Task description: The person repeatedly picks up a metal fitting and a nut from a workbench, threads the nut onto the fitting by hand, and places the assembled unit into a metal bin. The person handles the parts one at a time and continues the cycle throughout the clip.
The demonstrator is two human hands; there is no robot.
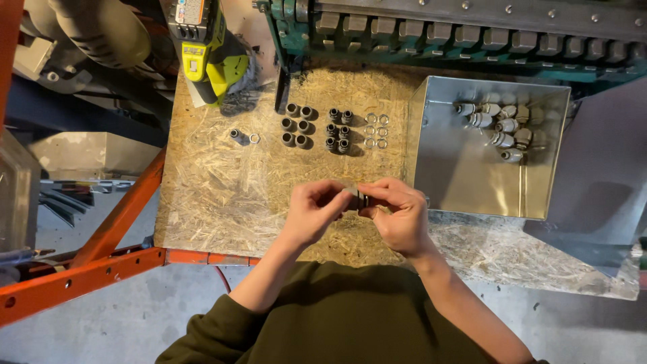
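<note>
Fingertips of the left hand [317, 209] and right hand [397, 212] pinch a small dark fitting [362, 198] from both ends above the chipboard bench [216, 195], with sorted part rows [317, 126] and a metal bin [465, 175] beyond, within reach.

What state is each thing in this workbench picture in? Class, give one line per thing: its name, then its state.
Left hand: pinching one end of the small dark fitting.
Right hand: gripping the fitting's other end.
Small dark fitting: held between both hands, above the board.
Metal box: open-topped, holding assembled fittings at its far side.
Loose dark parts: laid out in rows.
Metal rings: lying flat in pairs.
Cordless drill: lying at the board's far edge, untouched.
</note>
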